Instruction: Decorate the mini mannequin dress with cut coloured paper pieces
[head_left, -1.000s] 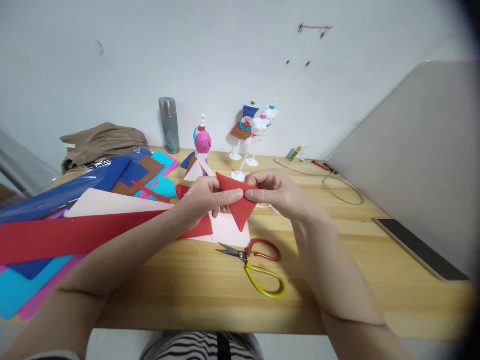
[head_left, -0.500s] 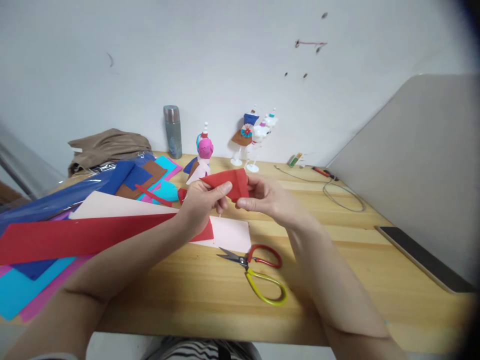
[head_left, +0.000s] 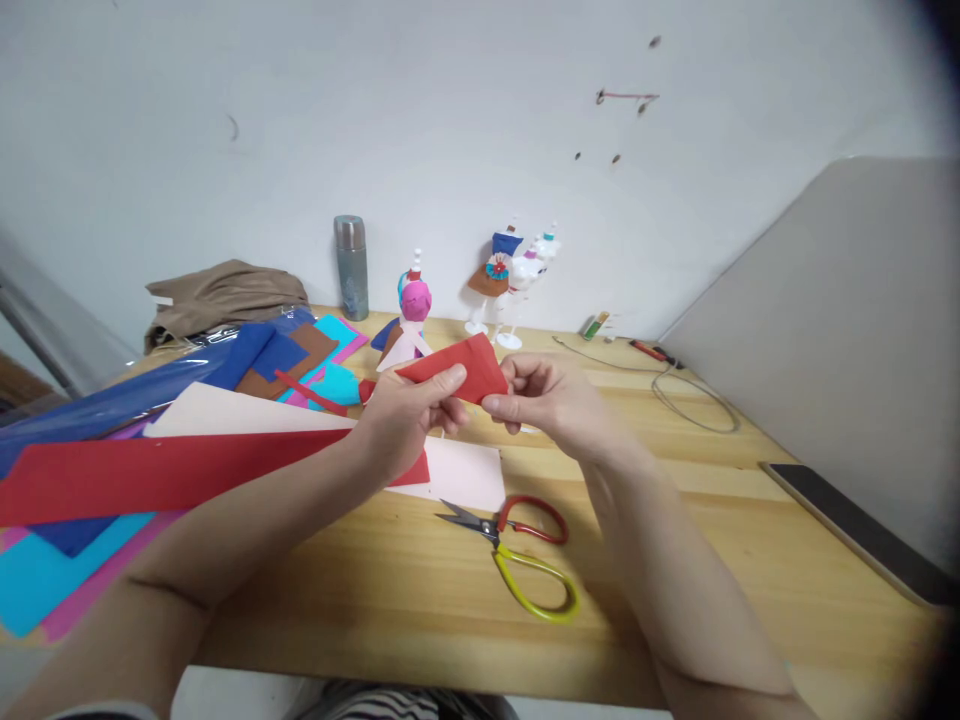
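A small piece of red craft sheet (head_left: 466,368) is held up over the table between my two hands; whether it is felt or paper I cannot tell. My left hand (head_left: 409,408) pinches its left part, thumb lying across the front and fingers behind. At the lower right corner, the thumb and fingertips of my right hand (head_left: 551,402) close on its edge. Scissors (head_left: 495,530) with one red and one yellow handle lie below my hands, blades parted. A long red strip (head_left: 187,470) and a pale pink sheet (head_left: 469,468) extend under my left arm.
Blue, brown, cyan and magenta sheets (head_left: 90,570) pile up at the left. Behind stand a flask (head_left: 351,268), a small dress form (head_left: 415,300) and several more forms (head_left: 504,265). A cable (head_left: 694,408) and a dark flat device (head_left: 855,530) lie right.
The folded-over band at the red piece's right end now looks flat. My right hand has shifted slightly right and down to its lower corner. The whole view has moved a little.
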